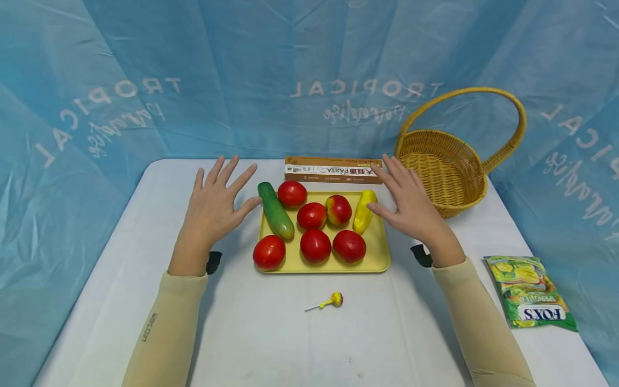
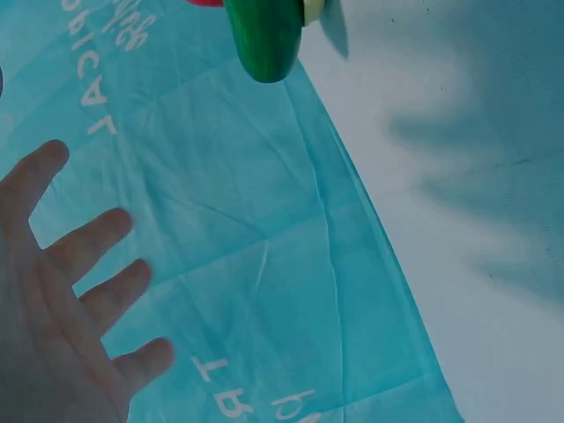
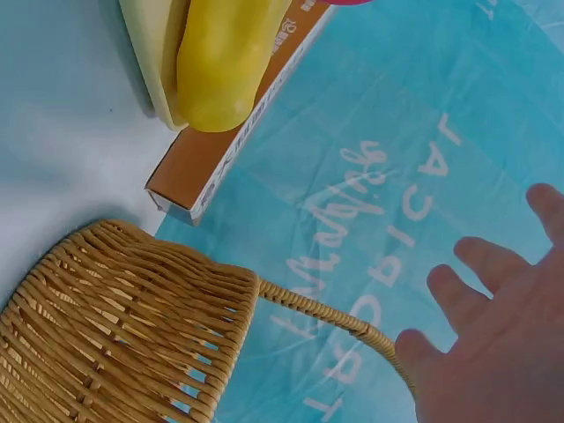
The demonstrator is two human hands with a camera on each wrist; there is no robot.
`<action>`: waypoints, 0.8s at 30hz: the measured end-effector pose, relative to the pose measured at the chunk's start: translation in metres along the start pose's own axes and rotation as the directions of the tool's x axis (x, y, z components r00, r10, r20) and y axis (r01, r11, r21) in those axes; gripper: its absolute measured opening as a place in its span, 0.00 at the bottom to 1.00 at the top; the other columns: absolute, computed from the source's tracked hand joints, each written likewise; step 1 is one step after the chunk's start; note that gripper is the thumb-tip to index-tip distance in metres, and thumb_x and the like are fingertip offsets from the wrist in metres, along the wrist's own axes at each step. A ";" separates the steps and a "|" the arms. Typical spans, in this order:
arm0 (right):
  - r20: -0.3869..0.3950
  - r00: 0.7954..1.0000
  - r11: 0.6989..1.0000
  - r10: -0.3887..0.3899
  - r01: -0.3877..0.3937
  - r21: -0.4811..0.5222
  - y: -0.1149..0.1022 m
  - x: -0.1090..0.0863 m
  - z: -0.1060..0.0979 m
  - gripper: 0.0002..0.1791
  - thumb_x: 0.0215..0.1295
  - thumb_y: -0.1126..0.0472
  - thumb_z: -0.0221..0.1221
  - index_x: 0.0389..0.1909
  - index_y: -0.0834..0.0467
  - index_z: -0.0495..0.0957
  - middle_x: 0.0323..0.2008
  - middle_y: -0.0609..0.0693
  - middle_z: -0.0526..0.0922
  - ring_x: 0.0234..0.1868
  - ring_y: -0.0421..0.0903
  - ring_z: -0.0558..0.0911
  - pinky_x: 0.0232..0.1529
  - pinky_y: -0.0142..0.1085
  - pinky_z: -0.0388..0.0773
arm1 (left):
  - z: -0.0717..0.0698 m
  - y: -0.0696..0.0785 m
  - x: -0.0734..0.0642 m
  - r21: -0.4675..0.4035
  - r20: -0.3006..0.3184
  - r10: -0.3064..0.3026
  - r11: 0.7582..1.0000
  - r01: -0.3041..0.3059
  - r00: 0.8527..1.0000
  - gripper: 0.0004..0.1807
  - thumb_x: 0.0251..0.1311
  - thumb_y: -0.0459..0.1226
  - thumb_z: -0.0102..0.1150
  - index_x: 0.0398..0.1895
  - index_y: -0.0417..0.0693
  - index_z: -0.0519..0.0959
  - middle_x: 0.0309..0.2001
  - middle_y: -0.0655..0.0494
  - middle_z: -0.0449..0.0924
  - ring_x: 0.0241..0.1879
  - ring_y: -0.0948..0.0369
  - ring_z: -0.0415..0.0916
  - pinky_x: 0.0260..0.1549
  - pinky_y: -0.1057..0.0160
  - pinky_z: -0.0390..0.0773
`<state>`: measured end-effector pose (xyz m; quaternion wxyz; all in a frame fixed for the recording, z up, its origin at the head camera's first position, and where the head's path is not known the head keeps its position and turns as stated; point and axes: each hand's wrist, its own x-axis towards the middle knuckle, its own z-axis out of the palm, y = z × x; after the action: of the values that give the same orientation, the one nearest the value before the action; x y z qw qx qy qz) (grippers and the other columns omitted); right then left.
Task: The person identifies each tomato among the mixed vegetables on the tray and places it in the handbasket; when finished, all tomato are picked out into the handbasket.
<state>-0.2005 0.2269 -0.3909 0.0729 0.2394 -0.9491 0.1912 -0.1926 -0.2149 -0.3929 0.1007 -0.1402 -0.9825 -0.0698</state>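
Note:
My left hand (image 1: 211,207) hovers at the left side of a yellow tray (image 1: 324,267), fingers spread and holding nothing. Nearest to it lies a green cucumber (image 1: 276,212), whose end also shows in the left wrist view. At the tray's right side my right hand (image 1: 407,201) is spread too, its thumb in front of a yellow, elongated vegetable (image 1: 363,213). Between them the tray holds several red tomatoes (image 1: 315,246) and a red-and-yellow round fruit (image 1: 338,210). A wrapped lollipop (image 1: 337,299) rests on the table in front of the tray.
A brown pasta box (image 1: 332,170) lies behind the tray. To the right stands a wicker basket (image 1: 441,170) with a tall handle. A green candy bag (image 1: 531,293) lies at the table's right edge. Blue cloth (image 1: 271,48) hangs behind the white table (image 1: 271,344).

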 end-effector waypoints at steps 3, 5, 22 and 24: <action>-0.036 0.999 0.998 -0.004 0.006 0.062 0.001 0.002 0.000 0.50 0.71 0.38 0.64 0.86 0.36 0.47 0.88 0.46 0.43 0.89 0.56 0.45 0.82 0.70 0.46 | -0.001 -0.001 -0.001 -0.042 0.013 -0.027 0.999 0.028 1.000 0.39 0.74 0.66 0.48 0.84 0.70 0.58 0.82 0.44 0.61 0.81 0.40 0.56 0.76 0.28 0.57; -0.043 0.999 0.993 0.002 0.003 0.117 0.001 0.004 0.000 0.51 0.69 0.39 0.67 0.86 0.36 0.48 0.88 0.46 0.44 0.88 0.57 0.47 0.80 0.71 0.50 | 0.000 -0.003 -0.001 -0.080 0.039 -0.050 0.995 0.053 0.998 0.37 0.75 0.65 0.48 0.82 0.66 0.63 0.75 0.42 0.71 0.73 0.40 0.68 0.70 0.31 0.67; 0.082 0.995 0.849 0.064 -0.097 0.520 -0.003 0.036 0.017 0.53 0.67 0.51 0.72 0.86 0.41 0.51 0.86 0.49 0.54 0.85 0.57 0.57 0.82 0.63 0.56 | 0.051 -0.035 0.004 -0.574 0.573 -0.003 0.712 0.404 0.820 0.27 0.77 0.53 0.55 0.69 0.51 0.67 0.35 0.47 0.86 0.29 0.52 0.86 0.35 0.59 0.84; 0.124 0.991 0.825 0.050 -0.111 0.554 -0.002 0.039 0.021 0.52 0.68 0.51 0.71 0.85 0.38 0.51 0.86 0.48 0.54 0.85 0.58 0.58 0.83 0.62 0.54 | 0.055 -0.036 0.003 -0.608 0.586 0.026 0.674 0.419 0.810 0.26 0.78 0.52 0.55 0.68 0.50 0.67 0.35 0.46 0.87 0.28 0.50 0.88 0.31 0.59 0.85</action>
<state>-0.2350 0.2003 -0.4010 -0.0582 0.2196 -0.8632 0.4510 -0.2159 -0.2389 -0.4496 -0.2563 -0.0697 -0.8714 -0.4125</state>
